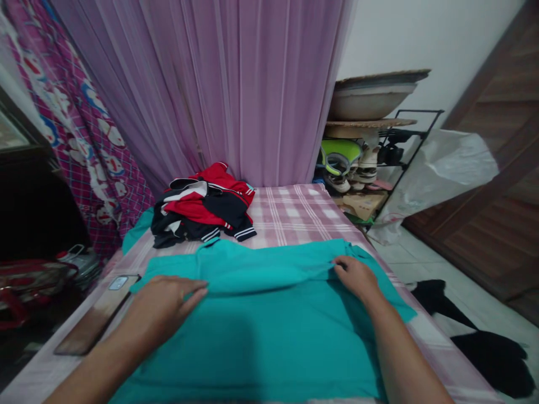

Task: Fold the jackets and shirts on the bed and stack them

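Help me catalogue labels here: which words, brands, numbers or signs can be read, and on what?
None can be read.
Patterned hanging cloth: print too blurred.
Cardboard box: any marking too small.
Phone: no legible brand.
Teal garment: no lettering visible.

A teal garment (261,331) lies spread on a checked sheet (290,213), its far part folded over. The right hand (356,276) pinches the fold near the garment's right end; the left hand (164,303) has its fingertips at the fold's left part, its grip unclear. Left of the garment, a phone (95,320) lies on the sheet. Beyond the garment sit crumpled red, black and white clothes (206,207), with a purple curtain (261,90) behind. Beyond the garment to the right, a rack (415,151) holds shoes (364,168). Right of the garment, black cloth (488,348) lies on the floor (475,286).
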A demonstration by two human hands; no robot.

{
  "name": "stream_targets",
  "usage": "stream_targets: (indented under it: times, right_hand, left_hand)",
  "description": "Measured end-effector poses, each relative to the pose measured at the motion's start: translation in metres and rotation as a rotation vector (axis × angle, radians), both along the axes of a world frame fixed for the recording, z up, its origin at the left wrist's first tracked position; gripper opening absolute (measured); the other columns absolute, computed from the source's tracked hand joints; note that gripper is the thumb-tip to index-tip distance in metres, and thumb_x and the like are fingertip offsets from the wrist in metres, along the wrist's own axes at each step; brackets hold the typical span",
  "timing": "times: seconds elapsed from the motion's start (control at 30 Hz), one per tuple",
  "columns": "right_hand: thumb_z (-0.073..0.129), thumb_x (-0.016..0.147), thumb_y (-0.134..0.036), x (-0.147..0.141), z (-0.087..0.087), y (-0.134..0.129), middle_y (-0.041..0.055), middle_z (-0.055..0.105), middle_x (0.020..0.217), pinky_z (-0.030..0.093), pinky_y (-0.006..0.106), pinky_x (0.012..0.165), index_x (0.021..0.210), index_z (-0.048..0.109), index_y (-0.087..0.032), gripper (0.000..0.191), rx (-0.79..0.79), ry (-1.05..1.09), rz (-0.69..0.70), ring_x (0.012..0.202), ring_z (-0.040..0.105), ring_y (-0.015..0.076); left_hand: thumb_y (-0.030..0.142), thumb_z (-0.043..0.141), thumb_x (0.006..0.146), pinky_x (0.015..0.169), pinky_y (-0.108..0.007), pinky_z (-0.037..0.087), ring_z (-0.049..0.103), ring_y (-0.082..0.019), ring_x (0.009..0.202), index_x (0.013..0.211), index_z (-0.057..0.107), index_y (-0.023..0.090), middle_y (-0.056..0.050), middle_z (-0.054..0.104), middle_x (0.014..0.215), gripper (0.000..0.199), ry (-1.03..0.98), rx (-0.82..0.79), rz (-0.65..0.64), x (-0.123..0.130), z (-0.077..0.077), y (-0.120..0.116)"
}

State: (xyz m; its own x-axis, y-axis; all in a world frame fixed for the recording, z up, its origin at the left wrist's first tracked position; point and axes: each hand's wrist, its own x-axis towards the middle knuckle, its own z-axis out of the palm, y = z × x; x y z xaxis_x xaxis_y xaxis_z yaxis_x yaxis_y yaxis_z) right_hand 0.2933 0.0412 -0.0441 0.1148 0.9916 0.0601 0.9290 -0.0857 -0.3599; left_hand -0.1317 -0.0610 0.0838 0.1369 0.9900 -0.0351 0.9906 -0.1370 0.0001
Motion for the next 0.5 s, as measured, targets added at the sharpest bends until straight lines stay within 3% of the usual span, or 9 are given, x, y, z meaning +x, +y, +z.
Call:
stream_targets:
  times: [0.1,0.2,0.27,0.33,0.43,0.5]
  right_hand:
    - [0.052,0.081,-0.021,0.005,-0.006,-0.003,0.0047,0.074,0.105,0.047,0.03,0.076,0.093,0.075,-0.024,0.026,0.023,0.0,0.041,0.092,0.067,0.0221]
    - [0.052,0.078,-0.017,0.003,-0.01,-0.01,0.0044,0.072,0.116,0.049,0.033,0.087,0.107,0.074,-0.025,0.037,0.118,0.004,0.098,0.103,0.065,0.0235]
    - [0.051,0.077,-0.014,0.001,-0.011,-0.015,0.0044,0.07,0.123,0.047,0.037,0.097,0.119,0.071,-0.025,0.048,0.179,0.014,0.171,0.113,0.062,0.0243]
    - [0.05,0.078,-0.013,-0.002,-0.011,-0.02,0.004,0.07,0.124,0.044,0.04,0.103,0.123,0.069,-0.025,0.051,0.222,0.022,0.242,0.116,0.06,0.024]
    - [0.047,0.08,-0.015,-0.004,-0.011,-0.026,0.003,0.072,0.119,0.045,0.044,0.104,0.115,0.073,-0.026,0.045,0.272,0.036,0.292,0.114,0.062,0.0233]
    - [0.047,0.081,-0.016,-0.003,-0.009,-0.029,0.0034,0.073,0.116,0.046,0.046,0.103,0.11,0.075,-0.026,0.042,0.283,0.044,0.307,0.112,0.063,0.0233]
  left_hand:
    - [0.052,0.038,0.094,0.072,-0.034,0.049,0.072,-0.026,0.088,0.088,0.077,0.032,-0.002,0.079,0.092,0.044,0.052,-0.204,0.071,-0.001,0.002,0.001]
    - [0.044,0.039,0.095,0.084,-0.037,0.051,0.069,-0.027,0.101,0.109,0.074,0.029,-0.005,0.076,0.11,0.04,0.082,-0.1,0.084,0.002,0.001,0.031]
    - [0.033,0.046,0.093,0.099,-0.039,0.047,0.062,-0.026,0.118,0.13,0.064,0.029,-0.007,0.067,0.131,0.041,0.078,0.0,-0.03,0.01,-0.006,0.058]
    - [0.02,0.051,0.088,0.112,-0.042,0.036,0.049,-0.026,0.135,0.14,0.055,0.03,-0.008,0.053,0.148,0.053,0.11,0.046,-0.221,0.021,-0.018,0.085]
    - [0.01,0.059,0.078,0.118,-0.053,0.021,0.033,-0.029,0.146,0.133,0.059,0.031,-0.008,0.043,0.156,0.058,0.195,-0.026,-0.392,0.038,-0.036,0.113]
    - [0.014,0.065,0.075,0.119,-0.057,0.016,0.035,-0.029,0.144,0.118,0.067,0.029,-0.008,0.053,0.148,0.046,0.22,-0.106,-0.451,0.043,-0.04,0.12]
